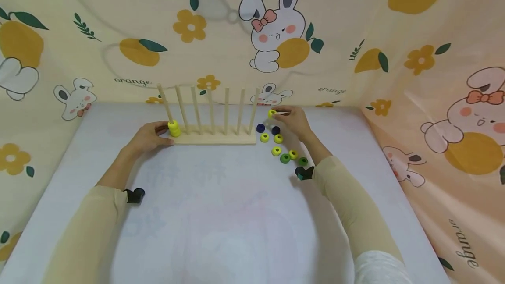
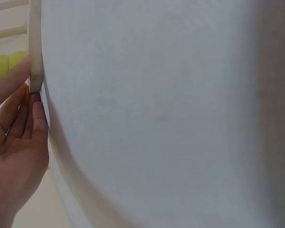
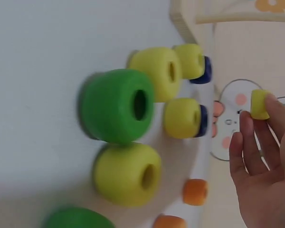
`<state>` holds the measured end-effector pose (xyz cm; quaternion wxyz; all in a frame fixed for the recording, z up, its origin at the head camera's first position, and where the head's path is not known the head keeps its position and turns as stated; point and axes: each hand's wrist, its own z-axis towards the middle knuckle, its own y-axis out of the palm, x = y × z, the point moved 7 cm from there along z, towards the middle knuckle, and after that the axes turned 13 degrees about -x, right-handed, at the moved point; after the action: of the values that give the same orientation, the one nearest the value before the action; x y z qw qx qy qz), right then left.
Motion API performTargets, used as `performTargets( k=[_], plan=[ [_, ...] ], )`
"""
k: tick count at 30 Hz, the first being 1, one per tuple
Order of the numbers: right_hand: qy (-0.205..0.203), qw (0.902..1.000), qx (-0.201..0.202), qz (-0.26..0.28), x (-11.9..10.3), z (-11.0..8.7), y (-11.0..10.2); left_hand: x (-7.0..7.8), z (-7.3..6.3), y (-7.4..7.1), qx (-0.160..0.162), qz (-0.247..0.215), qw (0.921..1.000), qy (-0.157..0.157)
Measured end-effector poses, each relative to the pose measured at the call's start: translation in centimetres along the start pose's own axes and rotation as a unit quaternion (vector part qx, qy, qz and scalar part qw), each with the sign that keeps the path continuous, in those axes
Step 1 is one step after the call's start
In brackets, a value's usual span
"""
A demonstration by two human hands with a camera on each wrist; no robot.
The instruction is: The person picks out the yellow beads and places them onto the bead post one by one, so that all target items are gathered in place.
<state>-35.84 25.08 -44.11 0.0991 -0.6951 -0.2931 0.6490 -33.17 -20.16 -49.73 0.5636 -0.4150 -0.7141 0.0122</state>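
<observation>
A wooden rack carries a row of upright pegs on a flat base. Yellow beads are stacked low on its leftmost peg. My left hand holds the left end of the base, its fingertips right at the end of the wood and beside the stacked beads. Off the rack's right end, my right hand pinches a yellow bead between thumb and fingertips, raised above the table. Loose beads lie below this hand, among them a green bead and a dark blue bead.
More yellow beads and another green bead lie scattered right of the rack on the white table. Orange beads show in the right wrist view. A printed cloth hangs behind the table and along its sides.
</observation>
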Motion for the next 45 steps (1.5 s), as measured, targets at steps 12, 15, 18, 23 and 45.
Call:
performTargets(
  k=[12, 15, 18, 23, 45],
  plan=[
    [-0.039, 0.9988, 0.028, -0.007, -3.8, -0.8, -1.9, 0.6, -0.4, 0.0, -0.004, -0.004, 1.0, 0.003],
    [-0.052, 0.998, 0.037, -0.007, -4.8, -1.0, -2.2, 0.5, -0.3, 0.0, -0.002, -0.002, 1.0, 0.003],
    [-0.061, 0.9973, 0.04, -0.014, -5.6, -1.3, -2.4, 0.5, -0.2, 0.1, -0.002, -0.003, 1.0, 0.001],
    [-0.074, 0.9966, 0.036, -0.012, -6.9, -1.6, -2.7, 0.3, 0.0, 0.3, -0.004, -0.01, 0.9999, 0.002],
    [-0.175, 0.9842, 0.017, -0.017, -15.0, -1.7, -3.1, 0.2, -0.3, -0.2, 0.001, 0.001, 1.0, -0.001]
  ],
)
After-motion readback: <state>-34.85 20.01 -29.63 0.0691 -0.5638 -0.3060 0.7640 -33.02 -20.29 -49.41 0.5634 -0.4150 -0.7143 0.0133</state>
